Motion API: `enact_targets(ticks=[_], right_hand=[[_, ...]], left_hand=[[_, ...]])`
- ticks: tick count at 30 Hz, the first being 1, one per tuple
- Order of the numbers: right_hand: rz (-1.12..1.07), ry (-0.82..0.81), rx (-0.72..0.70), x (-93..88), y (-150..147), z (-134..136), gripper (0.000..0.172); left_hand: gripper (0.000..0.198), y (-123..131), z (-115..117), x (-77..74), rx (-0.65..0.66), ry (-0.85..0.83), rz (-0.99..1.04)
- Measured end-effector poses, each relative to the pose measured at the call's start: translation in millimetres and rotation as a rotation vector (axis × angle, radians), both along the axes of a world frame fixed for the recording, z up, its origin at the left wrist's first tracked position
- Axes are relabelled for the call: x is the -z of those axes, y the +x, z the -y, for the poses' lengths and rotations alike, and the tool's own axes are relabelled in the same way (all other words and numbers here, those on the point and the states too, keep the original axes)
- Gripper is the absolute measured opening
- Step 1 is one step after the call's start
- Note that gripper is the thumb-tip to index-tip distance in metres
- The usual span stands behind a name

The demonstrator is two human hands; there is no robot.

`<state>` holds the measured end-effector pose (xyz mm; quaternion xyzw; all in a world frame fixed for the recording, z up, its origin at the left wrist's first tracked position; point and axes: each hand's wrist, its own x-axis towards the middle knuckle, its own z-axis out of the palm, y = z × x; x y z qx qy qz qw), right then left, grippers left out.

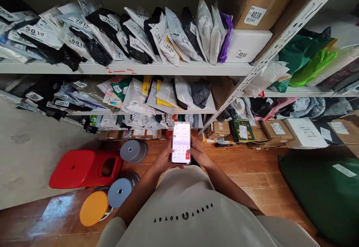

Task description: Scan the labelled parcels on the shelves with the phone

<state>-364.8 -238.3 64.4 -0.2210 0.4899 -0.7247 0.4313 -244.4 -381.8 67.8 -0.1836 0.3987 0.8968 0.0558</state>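
A smartphone (181,142) is held upright in both hands in front of my chest, its lit screen facing me. On the screen a keypad with number keys and one red key fills the lower half; the small text is too fine to read. My left hand (165,158) is wrapped round the phone's left edge, thumb on the screen's edge. Closed on the opposite side, my right hand (200,155) has its thumb tip over the keypad near the red key. Most fingers are hidden behind the phone.
Metal shelves (174,68) ahead hold many labelled parcel bags (134,39) and a cardboard box (263,3). More boxes (280,131) sit low on the right. On the floor are a red stool (73,168), round grey stools (134,151), an orange-topped stool (94,207) and a large green sack (322,194).
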Motion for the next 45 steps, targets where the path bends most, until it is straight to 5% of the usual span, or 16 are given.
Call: enact_targets(ticks=[14, 19, 22, 27, 34, 37, 39, 45], right_hand=[[0.19, 0.093, 0.234, 7.9, 10.8, -3.9, 0.044], [0.23, 0.131, 0.335, 25.3, 10.1, -3.3, 0.037], [0.256, 0.139, 0.342, 35.8, 5.2, -12.7, 0.039], [0.313, 0.148, 0.262, 47.6, -9.1, -42.2, 0.071], [0.453, 0.117, 0.226, 73.1, -60.4, -50.6, 0.052], [0.509, 0.126, 0.185, 86.1, -100.4, -48.6, 0.049], [0.555, 0.143, 0.153, 97.3, -131.4, -48.4, 0.047], [0.583, 0.201, 0.191, 162.2, -219.7, -36.3, 0.045]], left_hand=[[0.107, 1.7, -9.2, 3.3, 0.12, -0.085, -0.059], [0.111, -7.4, -15.6, 5.4, 0.151, 0.027, -0.034], [0.108, -14.5, -20.5, 14.9, 0.167, 0.068, -0.004], [0.105, -33.8, -30.0, 34.8, 0.222, 0.132, 0.029], [0.085, -89.0, -45.4, 58.6, 0.155, 0.212, 0.174], [0.069, -121.5, -42.8, 88.4, 0.052, 0.178, 0.257], [0.064, -144.1, -33.0, 121.7, -0.034, 0.106, 0.373], [0.04, -210.9, 25.0, 264.1, -0.151, -0.265, 0.841]])
